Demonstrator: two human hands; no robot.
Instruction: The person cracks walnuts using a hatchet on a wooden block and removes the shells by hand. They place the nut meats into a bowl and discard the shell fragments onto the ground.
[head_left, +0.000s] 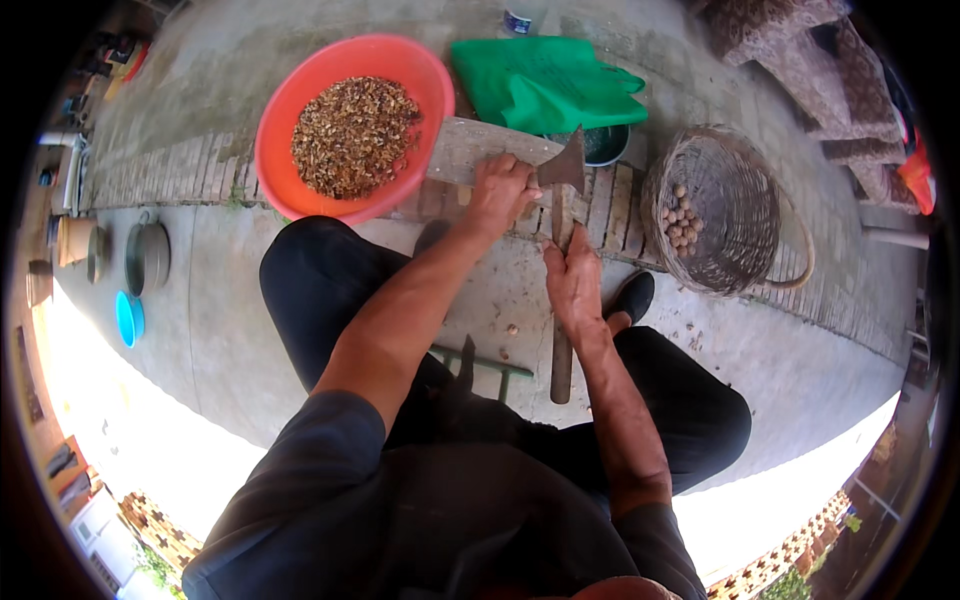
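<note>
My right hand (576, 281) grips the wooden handle of a hatchet (562, 169), whose rusty metal head lies over the end of a wooden board (487, 142). My left hand (504, 193) is on the board beside the hatchet head, its fingers bent; whether it holds something small is hidden. Left of the board, a red plastic basin (274, 150) holds a heap of broken walnut pieces (356, 139). A wicker basket (739, 217) at the right, tilted towards me, has several whole walnuts (682, 225) in it.
A green fabric bag (540, 79) lies beyond the board, partly over a dark bowl (606, 144). A clear container (519, 21) stands at the top. At the left are a blue basin (129, 319) and a metal pot (154, 255). Walnut bits lie scattered on the concrete floor between my feet.
</note>
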